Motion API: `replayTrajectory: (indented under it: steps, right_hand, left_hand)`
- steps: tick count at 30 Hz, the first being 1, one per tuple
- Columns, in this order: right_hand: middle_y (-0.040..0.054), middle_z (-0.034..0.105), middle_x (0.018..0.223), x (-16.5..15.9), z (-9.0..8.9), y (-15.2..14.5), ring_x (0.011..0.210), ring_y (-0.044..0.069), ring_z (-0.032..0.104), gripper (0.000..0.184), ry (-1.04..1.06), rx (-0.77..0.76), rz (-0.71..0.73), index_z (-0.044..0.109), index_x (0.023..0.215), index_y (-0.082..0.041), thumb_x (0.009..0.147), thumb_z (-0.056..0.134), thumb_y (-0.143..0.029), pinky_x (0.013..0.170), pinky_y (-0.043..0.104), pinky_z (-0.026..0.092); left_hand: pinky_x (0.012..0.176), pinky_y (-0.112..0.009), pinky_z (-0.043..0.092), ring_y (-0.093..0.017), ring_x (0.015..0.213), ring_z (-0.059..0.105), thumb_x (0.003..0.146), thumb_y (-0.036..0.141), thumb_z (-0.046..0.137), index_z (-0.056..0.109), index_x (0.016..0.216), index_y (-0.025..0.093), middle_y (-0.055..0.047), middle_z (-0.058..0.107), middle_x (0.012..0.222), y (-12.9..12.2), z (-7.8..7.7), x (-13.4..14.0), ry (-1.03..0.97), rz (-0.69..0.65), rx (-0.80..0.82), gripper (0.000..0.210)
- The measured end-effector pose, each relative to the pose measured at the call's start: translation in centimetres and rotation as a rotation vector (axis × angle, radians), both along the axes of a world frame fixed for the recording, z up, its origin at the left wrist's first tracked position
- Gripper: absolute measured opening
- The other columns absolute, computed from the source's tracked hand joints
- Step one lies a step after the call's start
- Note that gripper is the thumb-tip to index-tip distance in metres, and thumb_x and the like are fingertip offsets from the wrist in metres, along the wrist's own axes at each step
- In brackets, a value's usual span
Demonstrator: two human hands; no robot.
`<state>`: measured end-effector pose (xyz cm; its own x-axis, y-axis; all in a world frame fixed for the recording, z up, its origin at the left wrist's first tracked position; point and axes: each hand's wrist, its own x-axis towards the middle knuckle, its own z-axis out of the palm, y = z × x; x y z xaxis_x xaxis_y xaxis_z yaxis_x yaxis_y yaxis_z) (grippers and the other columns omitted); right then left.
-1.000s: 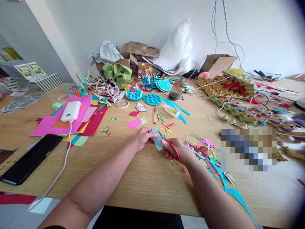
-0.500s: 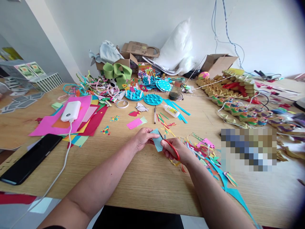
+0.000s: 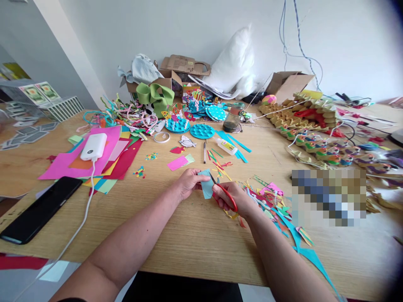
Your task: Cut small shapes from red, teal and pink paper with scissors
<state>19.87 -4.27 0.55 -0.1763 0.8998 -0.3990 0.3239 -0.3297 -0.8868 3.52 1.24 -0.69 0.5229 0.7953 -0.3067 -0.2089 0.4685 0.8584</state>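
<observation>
Between thumb and fingers my left hand (image 3: 189, 183) pinches a small piece of light blue paper (image 3: 206, 188), held above the table. My right hand (image 3: 234, 197) is wrapped round red-handled scissors (image 3: 229, 196). The dark blades lie along the paper's upper right edge; whether they are closed cannot be made out. Beyond the hands lie a pen (image 3: 204, 152), a glue bottle (image 3: 226, 145), a pink paper piece (image 3: 177, 163) and a white paper fish (image 3: 188, 141). Thin coloured paper strips (image 3: 220, 165) are scattered just past the scissors.
Paper scraps (image 3: 280, 209) spread to the right of my right arm. On the left lie a black phone (image 3: 40, 209) and a white power bank (image 3: 93, 147) on coloured sheets, its cable (image 3: 86, 209) running to the front edge. Egg trays (image 3: 302, 117) stand at the right back.
The blue paper has shifted and tilted slightly in my left hand, and its lower right corner now looks cut away. Both hands stay in nearly the same place.
</observation>
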Motion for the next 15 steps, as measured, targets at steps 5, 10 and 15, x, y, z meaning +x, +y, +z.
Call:
replayTrajectory:
  steps: [5, 10, 15]
  right_hand:
    - [-0.002, 0.054, 0.044, -0.19, 0.85, -0.27, 0.036, 0.008, 0.046, 0.05, 0.0, -0.001, 0.034, 0.05, 0.057, -0.017, 0.064, 0.066, -0.063, 0.036, 0.019, 0.031]
    - [-0.0015, 0.055, 0.048, -0.16, 0.96, -0.36, 0.038, 0.007, 0.046, 0.05, -0.01, 0.001, 0.049, 0.051, 0.06, -0.016, 0.064, 0.065, -0.064, 0.037, 0.018, 0.031]
    - [-0.0003, 0.057, 0.051, -0.13, 0.74, -0.29, 0.041, 0.008, 0.049, 0.051, 0.012, 0.02, 0.07, 0.053, 0.062, -0.015, 0.064, 0.066, -0.065, 0.038, 0.018, 0.033]
  left_hand:
    - [0.057, -0.026, 0.048, -0.012, 0.055, 0.057, 0.049, 0.03, 0.08, 0.065, 0.069, 0.011, -0.002, 0.064, 0.064, -0.11, 0.03, 0.05, 0.018, -0.003, -0.003, 0.032]
    - [0.056, -0.027, 0.047, -0.012, 0.055, 0.057, 0.049, 0.03, 0.08, 0.065, 0.07, 0.01, -0.003, 0.064, 0.064, -0.15, 0.07, 0.07, 0.022, -0.005, 0.001, 0.033]
    - [0.056, -0.025, 0.047, -0.012, 0.054, 0.057, 0.05, 0.03, 0.08, 0.065, 0.07, 0.01, -0.003, 0.064, 0.064, -0.13, 0.07, 0.05, 0.013, -0.008, 0.003, 0.032]
